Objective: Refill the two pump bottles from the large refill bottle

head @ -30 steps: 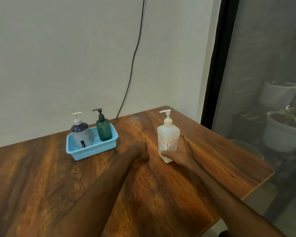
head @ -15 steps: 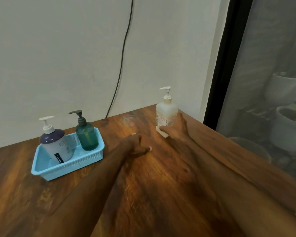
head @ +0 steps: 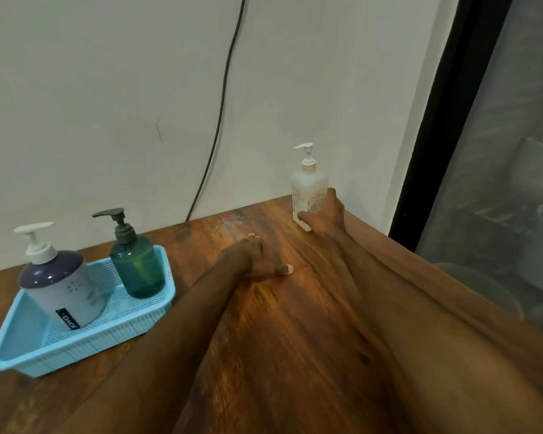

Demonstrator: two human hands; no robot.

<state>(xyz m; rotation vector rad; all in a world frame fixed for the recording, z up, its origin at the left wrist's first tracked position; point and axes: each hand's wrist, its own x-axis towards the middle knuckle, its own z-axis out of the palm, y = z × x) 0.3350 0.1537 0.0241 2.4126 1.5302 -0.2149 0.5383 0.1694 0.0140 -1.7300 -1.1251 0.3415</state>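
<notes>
A tall pale refill bottle [head: 308,191] with a white pump stands upright at the table's far end near the wall. My right hand [head: 326,217] is wrapped around its lower half. My left hand [head: 254,261] rests flat on the wooden table [head: 295,339], fingers loosely spread, holding nothing. At the left, a light blue basket [head: 76,343] holds two pump bottles: a grey one with a dark purple shoulder and white pump [head: 60,286], leaning, and a smaller green one with a dark grey pump [head: 137,264], upright.
A black cable [head: 223,98] hangs down the white wall behind the table. A dark window frame [head: 430,136] with glass stands at the right, with plant pots beyond it. The table's right edge runs diagonally below the window.
My view has moved closer and to the right. The refill bottle with my right hand on it has slid farther away, toward the wall. My left hand's fingers have spread on the table.
</notes>
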